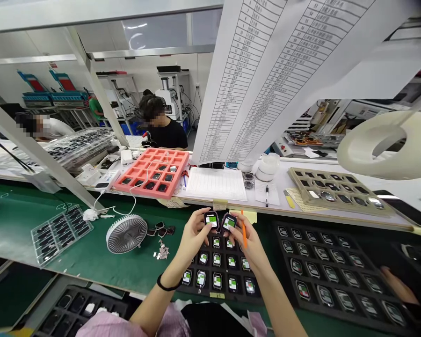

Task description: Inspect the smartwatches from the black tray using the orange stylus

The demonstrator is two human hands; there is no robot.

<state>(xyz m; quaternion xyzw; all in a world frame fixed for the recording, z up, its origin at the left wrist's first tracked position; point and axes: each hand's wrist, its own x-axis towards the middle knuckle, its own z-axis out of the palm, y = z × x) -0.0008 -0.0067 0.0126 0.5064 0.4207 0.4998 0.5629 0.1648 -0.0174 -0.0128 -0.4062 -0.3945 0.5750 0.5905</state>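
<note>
My left hand (199, 229) is closed around a smartwatch body (211, 221) whose lit screen is green and white, with the thumb resting on its face. Close beside it, my right hand (247, 236) grips a second smartwatch body (229, 222) with a similar lit screen. An orange pen-like stick (244, 229) is also tucked in the fingers of my right hand. Both hands are over a black foam tray (224, 276) of watches, several with green and white screens. My forearms and hands cover parts of this tray.
To the right lies another black tray (317, 269) of watches, with a person's hand (400, 285) beyond it. A small fan (127, 234) and a clear tray (61, 234) are at left. On the raised shelf are a pink foam tray (150, 173) and a beige tray (340, 192). Paper sheets (266, 70) hang ahead.
</note>
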